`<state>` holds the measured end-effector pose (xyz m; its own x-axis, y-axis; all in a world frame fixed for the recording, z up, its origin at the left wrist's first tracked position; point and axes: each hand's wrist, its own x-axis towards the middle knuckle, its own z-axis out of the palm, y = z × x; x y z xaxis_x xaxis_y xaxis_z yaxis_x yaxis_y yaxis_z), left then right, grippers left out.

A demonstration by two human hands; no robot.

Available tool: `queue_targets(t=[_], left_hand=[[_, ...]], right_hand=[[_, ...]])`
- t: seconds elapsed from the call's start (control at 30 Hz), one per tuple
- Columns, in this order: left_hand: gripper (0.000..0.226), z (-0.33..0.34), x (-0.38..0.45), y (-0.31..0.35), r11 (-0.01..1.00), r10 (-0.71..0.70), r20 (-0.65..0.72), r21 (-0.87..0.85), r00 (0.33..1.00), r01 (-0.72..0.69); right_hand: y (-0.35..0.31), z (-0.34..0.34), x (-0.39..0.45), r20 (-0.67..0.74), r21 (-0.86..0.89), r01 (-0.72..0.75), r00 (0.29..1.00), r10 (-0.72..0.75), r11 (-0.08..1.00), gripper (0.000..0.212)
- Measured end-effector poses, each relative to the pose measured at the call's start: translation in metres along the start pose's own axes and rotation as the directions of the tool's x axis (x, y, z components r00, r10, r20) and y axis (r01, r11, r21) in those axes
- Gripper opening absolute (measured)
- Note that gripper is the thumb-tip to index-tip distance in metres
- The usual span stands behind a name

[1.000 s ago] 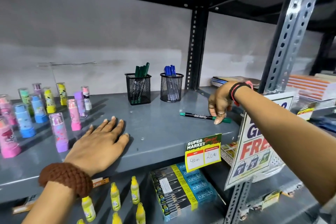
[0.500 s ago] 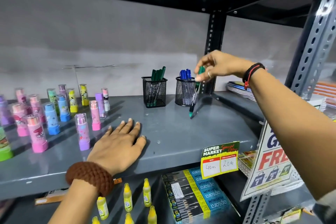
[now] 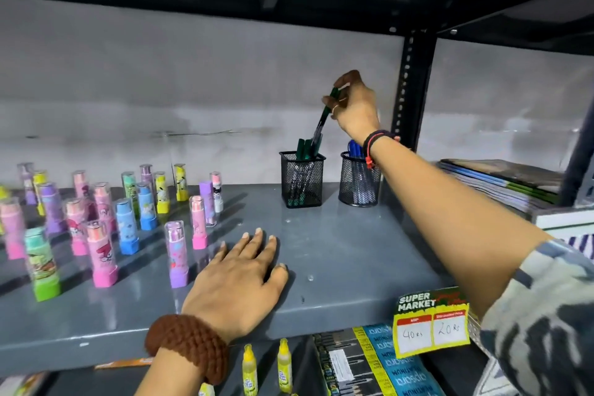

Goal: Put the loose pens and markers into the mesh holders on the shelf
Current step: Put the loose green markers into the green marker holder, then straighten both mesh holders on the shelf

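Two black mesh holders stand at the back of the grey shelf (image 3: 337, 254). The square holder (image 3: 301, 180) holds green markers; the round holder (image 3: 358, 183) to its right holds blue pens. My right hand (image 3: 355, 104) is raised above the square holder and pinches the top of a green-capped marker (image 3: 323, 120). The marker hangs tilted, and its lower end reaches the green markers sticking out of the square holder. My left hand (image 3: 238, 280) lies flat on the shelf near its front edge, fingers spread, holding nothing.
Several colourful upright tubes (image 3: 106, 225) crowd the left half of the shelf. Notebooks (image 3: 501, 183) are stacked at the right behind a black upright post (image 3: 409, 90). A price tag (image 3: 432, 321) hangs on the front edge. Small yellow bottles (image 3: 284, 370) and boxes lie on the shelf below.
My right hand picked the marker up off the shelf at the right, lifted it and carried it left to above the square holder. My left hand stayed flat.
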<state>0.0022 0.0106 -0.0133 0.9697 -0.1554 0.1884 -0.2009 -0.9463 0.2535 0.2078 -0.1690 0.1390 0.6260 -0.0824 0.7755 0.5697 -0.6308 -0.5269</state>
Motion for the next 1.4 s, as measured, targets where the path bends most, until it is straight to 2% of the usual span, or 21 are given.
queue_targets(t=[0.03, 0.17, 0.53, 0.63, 0.73, 0.83, 0.93, 1.03, 1.17, 1.27, 1.4], left_hand=[[0.058, 0.0, 0.0, 0.0, 1.0, 0.0, -0.002, 0.002, 1.0, 0.0], [0.058, 0.001, 0.002, 0.0, 1.0, 0.002, -0.006, 0.003, 1.0, -0.002], [0.057, 0.0, 0.001, 0.002, 1.0, -0.01, -0.062, -0.008, 0.998, 0.009], [0.062, -0.005, 0.005, 0.004, 0.999, -0.029, -0.001, 0.019, 1.0, 0.029], [0.073, -0.018, 0.023, 0.01, 0.999, -0.046, 0.067, 0.028, 0.997, 0.045], [0.08, -0.031, 0.053, 0.022, 0.996, -0.049, 0.059, -0.067, 0.997, 0.053], [0.085, -0.034, 0.083, 0.031, 0.971, -0.115, 0.018, -0.21, 0.993, 0.116], [0.096, -0.025, 0.114, 0.029, 0.871, -0.23, 0.012, -0.443, 0.973, 0.212], [0.098, -0.01, 0.15, 0.012, 0.683, -0.355, 0.042, -0.671, 0.934, 0.29], [0.092, -0.002, 0.169, -0.002, 0.597, -0.359, 0.043, -0.757, 0.932, 0.265], [0.102, 0.002, 0.188, -0.007, 0.397, -0.268, 0.031, -0.907, 0.963, 0.14]], right_hand=[[0.005, 0.007, -0.001, 0.026, -0.04, -0.003, 1.0, 0.005, 0.999, 0.024], [0.019, 0.03, -0.008, 0.128, -0.006, -0.138, 0.982, 0.138, 0.99, 0.025], [0.022, 0.026, -0.014, 0.286, -0.24, -0.04, 0.952, 0.11, 0.97, 0.039], [0.023, 0.007, -0.015, 0.205, -0.25, -0.009, 0.977, 0.062, 0.968, 0.04], [0.029, -0.017, -0.021, 0.012, -0.141, -0.072, 0.997, 0.075, 0.987, 0.032], [0.041, -0.035, -0.033, -0.149, 0.0, -0.19, 0.971, 0.188, 0.982, 0.031], [0.061, -0.043, -0.05, -0.191, 0.089, -0.317, 0.925, 0.328, 0.944, 0.041], [0.081, -0.044, -0.067, -0.143, 0.139, -0.419, 0.888, 0.436, 0.898, 0.065], [0.096, -0.039, -0.084, 0.108, 0.248, -0.567, 0.822, 0.559, 0.786, 0.114], [0.104, -0.034, -0.088, 0.307, 0.252, -0.639, 0.765, 0.566, 0.727, 0.122], [0.111, -0.024, -0.091, 0.352, 0.209, -0.646, 0.75, 0.56, 0.734, 0.131]])
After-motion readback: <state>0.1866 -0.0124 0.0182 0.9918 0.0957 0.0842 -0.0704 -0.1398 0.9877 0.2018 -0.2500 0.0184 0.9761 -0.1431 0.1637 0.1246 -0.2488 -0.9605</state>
